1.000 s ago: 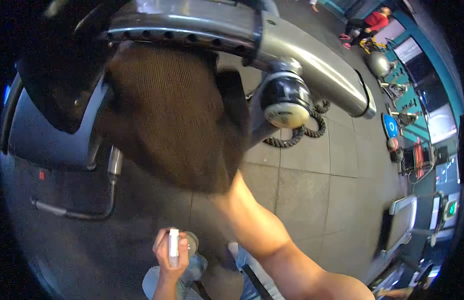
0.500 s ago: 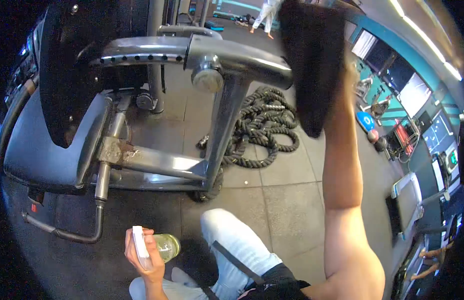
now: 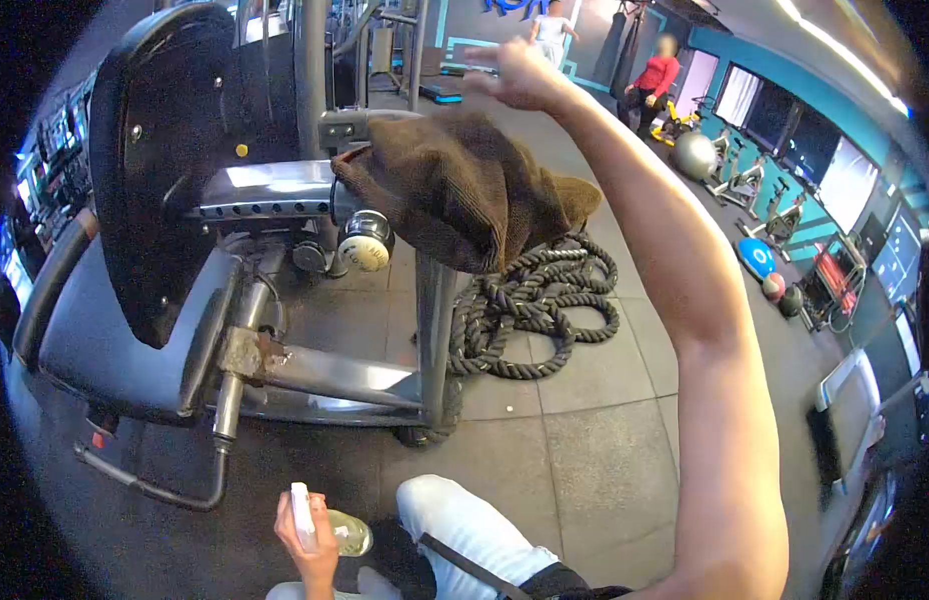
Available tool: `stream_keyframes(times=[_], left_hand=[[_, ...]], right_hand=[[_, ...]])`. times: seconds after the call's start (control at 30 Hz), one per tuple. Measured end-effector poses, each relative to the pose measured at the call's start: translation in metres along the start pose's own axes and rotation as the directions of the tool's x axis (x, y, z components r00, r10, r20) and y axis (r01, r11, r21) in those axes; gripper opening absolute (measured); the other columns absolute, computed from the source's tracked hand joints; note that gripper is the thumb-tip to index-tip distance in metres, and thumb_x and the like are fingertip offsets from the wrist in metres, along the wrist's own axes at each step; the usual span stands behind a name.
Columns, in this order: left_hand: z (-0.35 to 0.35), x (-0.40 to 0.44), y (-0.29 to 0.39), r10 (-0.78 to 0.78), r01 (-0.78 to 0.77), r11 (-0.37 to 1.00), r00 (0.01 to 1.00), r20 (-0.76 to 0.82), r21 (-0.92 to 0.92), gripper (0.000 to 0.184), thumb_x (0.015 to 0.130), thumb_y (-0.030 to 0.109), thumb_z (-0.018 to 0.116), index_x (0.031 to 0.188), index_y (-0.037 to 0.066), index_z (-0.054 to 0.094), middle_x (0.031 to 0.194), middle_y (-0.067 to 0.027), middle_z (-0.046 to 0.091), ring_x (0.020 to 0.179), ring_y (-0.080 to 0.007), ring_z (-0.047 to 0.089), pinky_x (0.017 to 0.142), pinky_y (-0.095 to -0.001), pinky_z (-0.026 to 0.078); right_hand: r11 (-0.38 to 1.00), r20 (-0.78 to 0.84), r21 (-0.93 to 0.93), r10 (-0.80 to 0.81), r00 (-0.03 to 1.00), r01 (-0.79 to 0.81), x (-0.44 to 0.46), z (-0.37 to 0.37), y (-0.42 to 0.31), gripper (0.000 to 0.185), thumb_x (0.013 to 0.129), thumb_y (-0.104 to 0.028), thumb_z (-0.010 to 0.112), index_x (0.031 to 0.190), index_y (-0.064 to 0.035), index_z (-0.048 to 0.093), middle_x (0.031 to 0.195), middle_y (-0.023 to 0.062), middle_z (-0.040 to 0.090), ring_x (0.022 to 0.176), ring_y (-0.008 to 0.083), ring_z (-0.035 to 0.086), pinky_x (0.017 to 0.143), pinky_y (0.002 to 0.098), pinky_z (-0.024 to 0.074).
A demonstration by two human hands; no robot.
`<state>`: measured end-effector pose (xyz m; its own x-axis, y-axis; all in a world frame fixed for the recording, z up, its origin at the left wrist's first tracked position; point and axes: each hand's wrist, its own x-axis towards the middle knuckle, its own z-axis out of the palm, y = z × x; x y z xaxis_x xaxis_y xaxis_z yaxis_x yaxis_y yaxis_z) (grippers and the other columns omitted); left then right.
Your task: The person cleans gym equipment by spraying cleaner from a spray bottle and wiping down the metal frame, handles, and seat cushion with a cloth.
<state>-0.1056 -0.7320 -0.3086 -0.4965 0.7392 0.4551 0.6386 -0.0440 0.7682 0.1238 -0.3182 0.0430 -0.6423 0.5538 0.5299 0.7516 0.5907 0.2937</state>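
Observation:
Low in the head view, my left hand (image 3: 307,535) is wrapped around the neck of a spray bottle (image 3: 354,534) with a white top and pale yellow-green liquid. A crumpled brown cloth (image 3: 465,190) drapes over the end of the metal bar (image 3: 275,185) of a gym machine. Above and beyond the cloth is my right hand (image 3: 520,78), apart from it, with fingers stretched out to the left and slightly blurred. Beside the cloth, a round pale-capped adjustment knob (image 3: 367,245) sticks out of the bar.
The machine's black padded seat (image 3: 135,330) and dark backrest (image 3: 150,170) stand at left. A coiled black battle rope (image 3: 535,310) lies on the floor behind the frame. Two people stand farther back, near a grey exercise ball (image 3: 696,157) and several exercise bikes (image 3: 742,185).
The brown cloth has gone from hanging at my right hand to lying over the bar end. My right hand has come away from it. The view has tilted up; my left hand still holds the bottle.

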Motion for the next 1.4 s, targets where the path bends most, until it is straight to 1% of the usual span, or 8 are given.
stream_keyframes(times=[0.57, 0.93, 1.0, 1.13, 1.17, 1.23, 1.27, 1.4], left_hand=[[0.014, -0.016, -0.02, 0.076, -0.072, 0.997, 0.99, -0.121, 0.039, 0.025, 0.091, 0.018, 0.056, 0.079, -0.003, 0.059, 0.075, -0.0156, 0.057, 0.068, -0.0307, 0.056, 0.064, -0.0416, 0.044], [-0.013, -0.024, 0.001, -0.177, 0.167, 0.983, 0.968, 0.175, 0.071, 0.025, 0.09, 0.022, 0.054, 0.081, -0.002, 0.057, 0.077, -0.0133, 0.055, 0.07, -0.0284, 0.057, 0.064, -0.0391, 0.043], [-0.022, -0.03, 0.004, -0.126, 0.12, 0.991, 0.984, 0.122, 0.059, 0.024, 0.089, 0.02, 0.053, 0.081, -0.002, 0.056, 0.076, -0.0145, 0.054, 0.069, -0.0312, 0.056, 0.064, -0.0405, 0.043], [-0.048, -0.038, 0.008, -0.148, 0.147, 0.989, 0.966, 0.212, 0.02, 0.026, 0.094, 0.024, 0.052, 0.094, -0.002, 0.057, 0.092, -0.0108, 0.055, 0.083, -0.0192, 0.055, 0.067, -0.0278, 0.048], [-0.047, -0.035, 0.019, -0.194, 0.196, 0.981, 0.959, 0.207, 0.014, 0.027, 0.093, 0.025, 0.052, 0.092, -0.001, 0.057, 0.091, -0.0106, 0.055, 0.081, -0.019, 0.055, 0.067, -0.0278, 0.048], [-0.044, -0.047, 0.006, -0.217, 0.222, 0.975, 0.967, 0.133, -0.027, 0.029, 0.088, 0.03, 0.053, 0.084, 0.001, 0.057, 0.085, -0.0126, 0.054, 0.075, -0.0221, 0.055, 0.063, -0.0308, 0.045], [-0.046, -0.037, 0.02, -0.062, 0.059, 0.998, 0.98, 0.188, 0.023, 0.026, 0.093, 0.028, 0.052, 0.086, 0.003, 0.055, 0.082, -0.0139, 0.056, 0.07, -0.0283, 0.056, 0.06, -0.0376, 0.047], [-0.037, -0.02, 0.047, 0.056, -0.062, 0.998, 0.961, 0.27, 0.013, 0.023, 0.097, 0.024, 0.05, 0.087, 0.003, 0.055, 0.08, -0.016, 0.058, 0.066, -0.0347, 0.057, 0.058, -0.044, 0.048]], right_hand=[[0.911, 0.185, 0.408, -0.016, 0.983, -0.061, -0.046, 0.017, -0.119, 0.082, 0.086, -0.078, 0.031, 0.126, -0.013, 0.061, 0.114, 0.0194, 0.066, 0.102, 0.0376, 0.065, 0.09, 0.046, 0.0493], [0.996, -0.878, 0.061, 0.081, 0.472, -0.059, -0.169, 0.083, -0.061, 0.037, 0.081, -0.03, 0.069, 0.106, -0.0028, 0.065, 0.106, 0.0134, 0.068, 0.104, 0.0336, 0.062, 0.089, 0.0445, 0.0485], [0.504, -0.425, 0.822, 0.853, 0.302, -0.265, -0.186, 0.093, -0.074, 0.036, 0.098, -0.033, 0.052, 0.099, 0.002, 0.063, 0.1, 0.0138, 0.067, 0.087, 0.0306, 0.065, 0.075, 0.0414, 0.0523], [-0.554, 0.328, 0.693, 0.812, 0.484, 0.46, -0.201, 0.14, -0.082, 0.043, 0.099, -0.039, 0.045, 0.116, -0.0018, 0.059, 0.11, 0.0153, 0.065, 0.098, 0.0333, 0.062, 0.086, 0.0486, 0.0529], [-0.809, 0.053, 0.442, 0.455, 0.889, 0.387, -0.203, 0.143, -0.092, 0.045, 0.099, -0.034, 0.043, 0.125, 0.0004, 0.055, 0.126, 0.0175, 0.059, 0.113, 0.0338, 0.056, 0.1, 0.0514, 0.0469], [0.059, -0.06, 0.998, 0.66, 0.749, 0.029, -0.175, 0.115, -0.111, 0.047, 0.099, -0.037, 0.042, 0.128, -0.0016, 0.054, 0.126, 0.0171, 0.058, 0.114, 0.0314, 0.056, 0.101, 0.0472, 0.0463], [-0.429, 0.174, 0.804, 0.831, 0.528, 0.411, -0.149, 0.094, -0.131, 0.052, 0.099, -0.043, 0.038, 0.129, -0.0036, 0.053, 0.126, 0.0146, 0.059, 0.113, 0.0296, 0.056, 0.103, 0.0438, 0.044], [-0.391, 0.155, 0.87, 0.797, 0.583, 0.302, -0.16, 0.106, -0.122, 0.052, 0.099, -0.043, 0.039, 0.13, -0.0044, 0.053, 0.127, 0.0145, 0.057, 0.115, 0.03, 0.055, 0.103, 0.0448, 0.0432]])
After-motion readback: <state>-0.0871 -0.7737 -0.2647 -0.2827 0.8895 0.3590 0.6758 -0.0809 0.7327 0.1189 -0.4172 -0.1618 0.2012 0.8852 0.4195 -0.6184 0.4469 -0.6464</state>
